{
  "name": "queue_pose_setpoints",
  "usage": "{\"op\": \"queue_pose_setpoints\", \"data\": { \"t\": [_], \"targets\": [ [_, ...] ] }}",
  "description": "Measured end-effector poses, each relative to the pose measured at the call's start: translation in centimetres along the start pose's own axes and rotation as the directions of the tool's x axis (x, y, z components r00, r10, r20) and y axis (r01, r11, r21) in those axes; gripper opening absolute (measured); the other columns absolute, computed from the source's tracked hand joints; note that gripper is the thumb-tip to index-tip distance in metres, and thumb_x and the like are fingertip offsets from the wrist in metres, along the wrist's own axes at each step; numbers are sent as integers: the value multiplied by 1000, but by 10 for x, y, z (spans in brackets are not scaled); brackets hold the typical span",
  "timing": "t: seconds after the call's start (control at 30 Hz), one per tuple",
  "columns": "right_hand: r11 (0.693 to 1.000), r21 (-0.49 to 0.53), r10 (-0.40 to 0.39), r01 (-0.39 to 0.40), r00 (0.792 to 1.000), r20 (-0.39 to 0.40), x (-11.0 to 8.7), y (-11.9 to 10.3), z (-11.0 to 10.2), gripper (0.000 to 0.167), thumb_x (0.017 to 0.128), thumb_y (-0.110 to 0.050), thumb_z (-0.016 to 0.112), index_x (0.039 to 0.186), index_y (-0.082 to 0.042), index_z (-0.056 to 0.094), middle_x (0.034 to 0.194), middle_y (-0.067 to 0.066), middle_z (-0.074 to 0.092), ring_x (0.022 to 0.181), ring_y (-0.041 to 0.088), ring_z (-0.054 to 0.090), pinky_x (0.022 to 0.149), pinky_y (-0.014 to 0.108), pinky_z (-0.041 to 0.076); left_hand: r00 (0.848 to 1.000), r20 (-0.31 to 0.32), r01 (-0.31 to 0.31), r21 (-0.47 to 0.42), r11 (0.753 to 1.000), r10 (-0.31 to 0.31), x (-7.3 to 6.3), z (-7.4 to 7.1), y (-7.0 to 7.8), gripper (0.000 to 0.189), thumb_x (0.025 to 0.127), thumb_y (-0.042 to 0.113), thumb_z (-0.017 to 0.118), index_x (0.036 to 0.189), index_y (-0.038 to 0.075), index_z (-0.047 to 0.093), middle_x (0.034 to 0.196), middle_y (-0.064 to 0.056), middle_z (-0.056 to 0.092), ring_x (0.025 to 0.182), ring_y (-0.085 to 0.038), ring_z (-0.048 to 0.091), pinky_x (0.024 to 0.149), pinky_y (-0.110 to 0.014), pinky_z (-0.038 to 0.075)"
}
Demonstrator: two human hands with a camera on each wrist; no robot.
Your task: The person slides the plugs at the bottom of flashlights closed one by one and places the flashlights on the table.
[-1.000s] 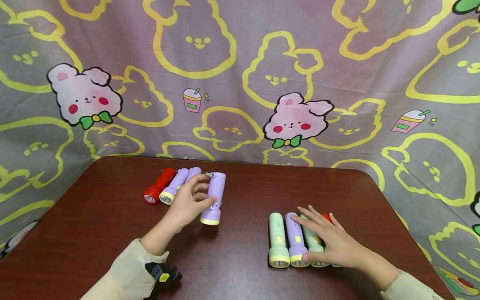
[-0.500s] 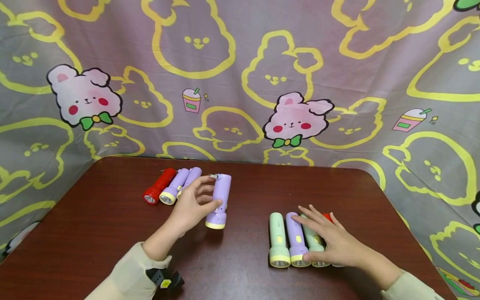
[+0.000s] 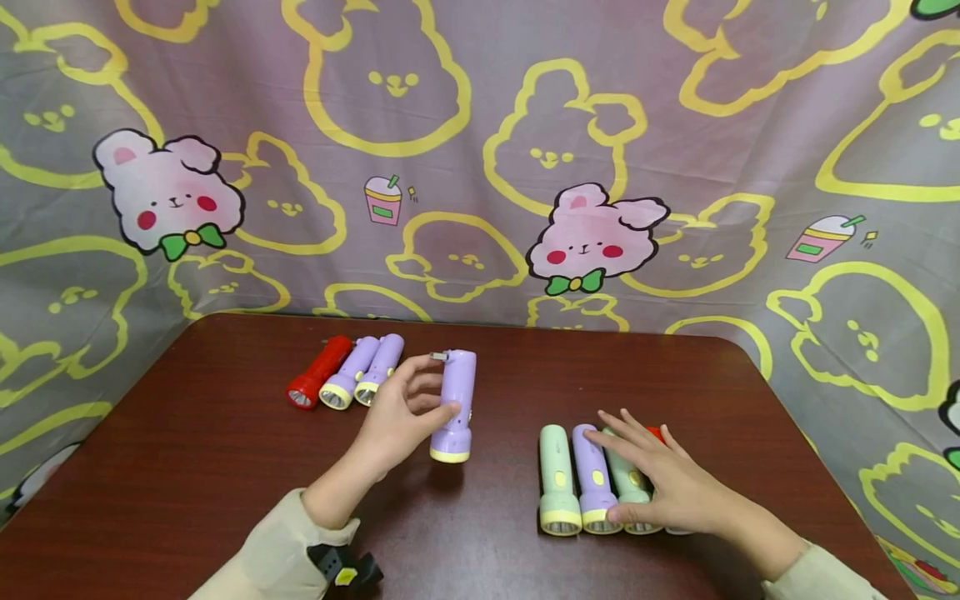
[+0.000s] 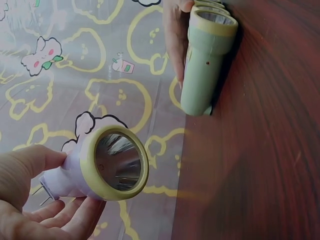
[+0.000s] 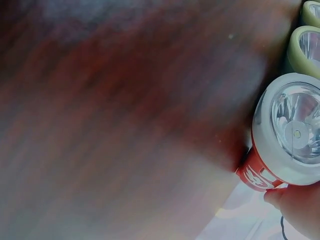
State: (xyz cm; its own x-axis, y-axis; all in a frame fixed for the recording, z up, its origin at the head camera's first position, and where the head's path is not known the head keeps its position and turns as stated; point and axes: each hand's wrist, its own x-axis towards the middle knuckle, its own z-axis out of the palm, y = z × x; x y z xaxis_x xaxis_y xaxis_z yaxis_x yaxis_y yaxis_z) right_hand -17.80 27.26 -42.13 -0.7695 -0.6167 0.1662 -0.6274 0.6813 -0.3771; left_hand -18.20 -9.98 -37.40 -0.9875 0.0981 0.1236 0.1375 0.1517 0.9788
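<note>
Purple flashlt (image 3: 460, 385) in L hand (image 3: 399, 423), axis fore-aft, lens (image 4: 119, 161) nearside

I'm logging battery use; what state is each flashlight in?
Held purple flashlight: lifted, unlit, prongs out.
Left red flashlight: lying, apparently unlit.
Left-middle purple flashlight: lying, apparently unlit.
Left trio's right flashlight: lying, apparently unlit.
End green flashlight: lying, unlit.
Row's purple flashlight: lying, unlit.
Inner green flashlight: lying, unlit.
Right red flashlight: lying, unlit.

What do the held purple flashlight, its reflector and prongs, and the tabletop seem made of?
Purple flashlight: likely hard plastic, semi-gloss; smooth, evenly coloured, with soft highlights.
Reflector: mirror-bright; metal or metallised plastic, cannot tell which.
Prongs: probably bare metal, being thin and silvery-grey.
Tabletop: wood or wood-look laminate, satin sheen; streaky reddish-brown grain shows.
</note>
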Motion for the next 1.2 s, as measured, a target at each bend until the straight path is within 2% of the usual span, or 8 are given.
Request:
{"op": "queue_pose_setpoints", "data": {
  "t": [0.2, 0.4, 0.6, 0.77, 0.93, 1.13, 1.2],
  "targets": [
    [1000, 9, 1, -1, 1000, -2, 0, 1, -1, 90, 73, -57, 79, 150, -33, 42, 162, 0, 32, 153, 30, 21, 97, 85, 19, 1000, -7, 10, -22, 1000, -10, 1, 7, 1, 58, 83, -3, 73, 136, 1, 47, 120, -25, 66, 92, -24, 70, 80, -23, 55],
    [999, 39, 10, -10, 1000, -6, 2, 1, -6, 87, 75, -55, 79, 150, -33, 41, 163, -1, 30, 151, 41, 21, 97, 85, 19, 1000, -13, 11, -43, 999, -12, 2, 13, 3, 60, 83, -2, 74, 136, 2, 48, 120, -24, 66, 92, -23, 70, 78, -23, 56],
    [994, 111, -7, 11, 999, -38, 12, 2, -23, 84, 79, -42, 81, 151, -27, 41, 163, 5, 29, 150, 48, 14, 93, 88, 18, 1000, -8, -8, -68, 998, 8, 2, 20, 4, 61, 83, -2, 74, 137, 3, 47, 120, -24, 66, 91, -23, 70, 78, -23, 56],
    [986, 165, -16, 25, 998, -55, 21, 1, -35, 83, 82, -30, 80, 153, -25, 38, 163, 6, 28, 150, 48, 10, 97, 86, 19, 1000, -2, -14, -84, 996, 14, 0, 25, 7, 59, 83, -2, 74, 136, 3, 48, 120, -24, 66, 92, -22, 70, 78, -23, 55],
    [982, 185, -15, 26, 998, -63, 29, -5, -43, 81, 84, -26, 78, 153, -23, 37, 163, 4, 28, 152, 42, 11, 100, 80, 26, 1000, 6, -13, -96, 995, 13, 0, 30, 9, 59, 82, -2, 74, 135, 2, 49, 120, -25, 66, 92, -23, 69, 77, -23, 56],
    [973, 229, -11, 27, 997, -70, 40, -15, -45, 78, 87, -24, 75, 154, -25, 35, 163, 3, 29, 154, 18, 12, 104, 76, 28, 1000, -1, -22, -110, 994, 22, -3, 35, 9, 58, 81, -2, 75, 134, 3, 50, 118, -24, 67, 90, -22, 69, 76, -23, 56],
    [969, 246, -15, 33, 997, -72, 44, -19, -44, 78, 88, -24, 75, 154, -25, 35, 162, 3, 31, 154, 17, 14, 105, 74, 30, 1000, 2, -24, -121, 992, 24, -4, 37, 8, 58, 81, -3, 75, 133, 2, 50, 117, -24, 67, 90, -23, 69, 76, -23, 56]
  ]
}}
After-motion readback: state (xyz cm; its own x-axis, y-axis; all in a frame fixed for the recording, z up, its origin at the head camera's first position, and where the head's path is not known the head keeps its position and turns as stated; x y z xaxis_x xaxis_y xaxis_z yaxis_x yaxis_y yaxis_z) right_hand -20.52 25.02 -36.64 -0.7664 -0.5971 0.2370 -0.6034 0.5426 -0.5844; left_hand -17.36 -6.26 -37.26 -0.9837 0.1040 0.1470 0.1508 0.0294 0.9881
